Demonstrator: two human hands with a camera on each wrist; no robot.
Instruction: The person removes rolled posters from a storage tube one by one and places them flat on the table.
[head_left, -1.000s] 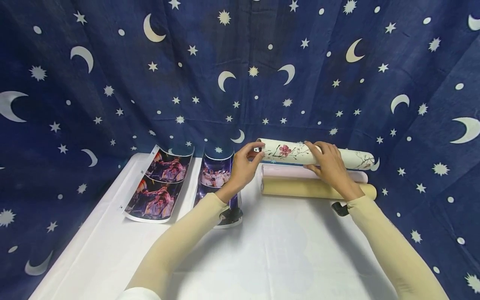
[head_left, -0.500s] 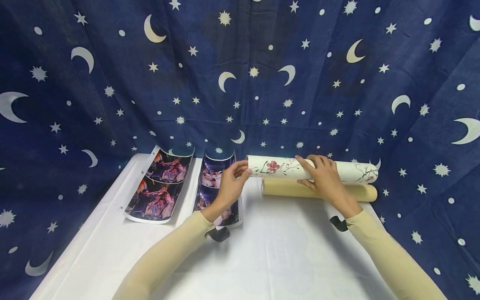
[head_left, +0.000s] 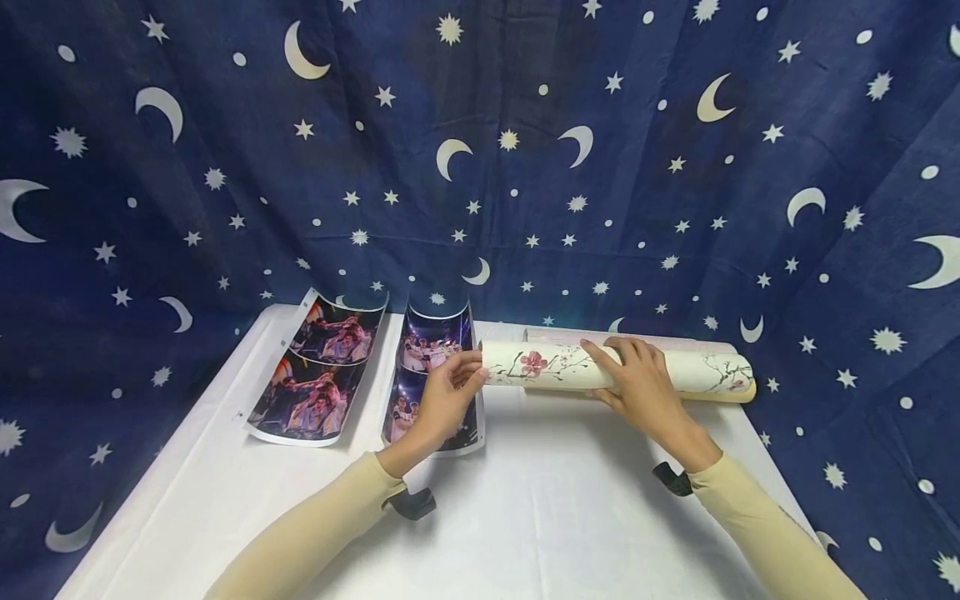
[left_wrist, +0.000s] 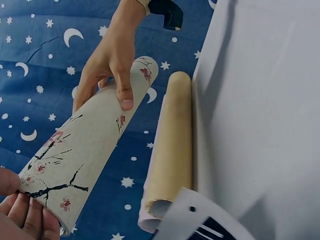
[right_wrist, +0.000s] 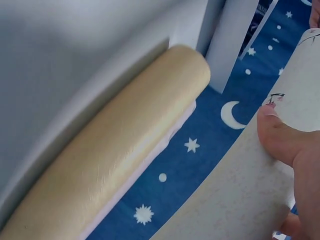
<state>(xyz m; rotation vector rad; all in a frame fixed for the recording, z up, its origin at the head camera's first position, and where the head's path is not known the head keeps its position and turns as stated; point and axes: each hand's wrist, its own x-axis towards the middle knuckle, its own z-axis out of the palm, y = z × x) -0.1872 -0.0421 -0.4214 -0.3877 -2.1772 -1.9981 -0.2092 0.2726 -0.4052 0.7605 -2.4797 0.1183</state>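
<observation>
A cream wallpaper roll with red blossoms and dark branches is held level in both hands. My left hand pinches its left end between thumb and fingers. Around its middle, from above, my right hand grips the roll, thumb on the near side as the right wrist view shows. In the head view the blossom roll covers most of a yellow roll. A pale pink roll lies behind it. Both wrist views show the held roll apart from the yellow one.
Two curled photo prints, one on the far left and one beside my left hand, lie on the white-covered table. A blue moon-and-star curtain hangs behind the table and at both sides.
Both hands have brought the blossom roll from the back of the table nearer to me and somewhat left. It now overlaps the yellow roll in the head view, and the pink roll shows behind.
</observation>
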